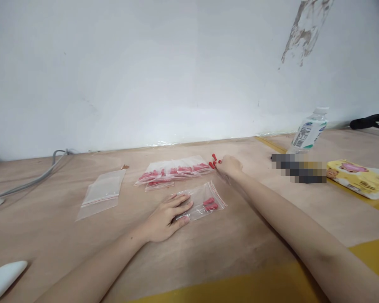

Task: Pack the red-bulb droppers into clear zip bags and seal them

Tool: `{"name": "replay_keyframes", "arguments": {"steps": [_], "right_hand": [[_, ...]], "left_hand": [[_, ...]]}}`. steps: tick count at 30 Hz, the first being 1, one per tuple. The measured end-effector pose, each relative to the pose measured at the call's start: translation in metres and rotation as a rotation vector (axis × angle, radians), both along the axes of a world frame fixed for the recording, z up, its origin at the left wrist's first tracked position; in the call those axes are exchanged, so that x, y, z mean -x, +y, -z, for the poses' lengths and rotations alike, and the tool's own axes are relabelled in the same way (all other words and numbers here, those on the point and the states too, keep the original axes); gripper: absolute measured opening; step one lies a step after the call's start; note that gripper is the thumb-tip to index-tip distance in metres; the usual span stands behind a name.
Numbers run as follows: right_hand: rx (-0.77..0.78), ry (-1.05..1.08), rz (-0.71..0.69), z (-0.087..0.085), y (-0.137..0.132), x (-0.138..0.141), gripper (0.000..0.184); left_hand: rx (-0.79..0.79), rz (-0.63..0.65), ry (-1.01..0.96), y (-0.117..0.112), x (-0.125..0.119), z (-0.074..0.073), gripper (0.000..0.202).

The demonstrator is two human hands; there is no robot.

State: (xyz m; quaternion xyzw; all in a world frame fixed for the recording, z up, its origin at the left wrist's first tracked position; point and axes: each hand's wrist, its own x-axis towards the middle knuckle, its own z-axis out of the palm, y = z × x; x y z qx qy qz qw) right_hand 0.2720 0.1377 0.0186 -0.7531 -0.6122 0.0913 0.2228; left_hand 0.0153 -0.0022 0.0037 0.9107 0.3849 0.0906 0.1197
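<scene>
A clear zip bag with a few small red bulb-shaped pieces inside lies flat before me. My left hand rests on its left end, fingers spread and palm down. Beyond the bag, my right hand is curled with its fingertips pinched at a small group of loose red pieces. One of those pieces shows right at the fingertips; the palm side is hidden. Left of that hand, overlapping zip bags filled with red pieces form a row.
Flat clear bags without red pieces lie at the left. A grey cable and a white rounded object are farther left. On the right stand or lie a bottle, a blurred dark object and a yellow packet. A wall closes the back.
</scene>
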Motion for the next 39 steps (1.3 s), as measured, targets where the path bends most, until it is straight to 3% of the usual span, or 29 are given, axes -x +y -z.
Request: {"name": "replay_keyframes", "arguments": {"steps": [5, 8, 12, 17, 20, 30, 34, 39], "right_hand": [[-0.172, 0.401, -0.219, -0.001, -0.021, -0.014, 0.016], [-0.270, 0.796, -0.350, 0.009, -0.043, -0.022, 0.039], [-0.225, 1.038, -0.372, 0.026, -0.069, -0.023, 0.068], [-0.173, 1.174, -0.388, 0.033, -0.087, -0.007, 0.084], [-0.066, 1.255, -0.455, 0.033, -0.093, 0.000, 0.079], [0.160, 1.400, -0.486, 0.034, -0.098, -0.016, 0.035], [0.153, 1.157, -0.527, 0.034, -0.092, -0.023, 0.036], [0.029, 0.913, -0.654, 0.036, -0.090, -0.026, 0.038]], "left_hand": [[-0.009, -0.003, 0.026, -0.001, 0.000, -0.001, 0.045], [-0.009, -0.012, 0.030, -0.001, 0.000, 0.000, 0.045], [-0.007, -0.021, 0.030, -0.001, 0.001, 0.001, 0.045], [-0.030, 0.019, -0.043, 0.000, 0.002, 0.003, 0.041], [-0.026, 0.050, -0.124, -0.001, 0.002, 0.003, 0.036], [-0.035, 0.039, -0.159, 0.000, 0.001, 0.004, 0.043], [-0.038, 0.040, -0.161, -0.001, 0.001, 0.004, 0.044], [-0.032, 0.030, -0.161, -0.001, 0.002, 0.003, 0.044]]}}
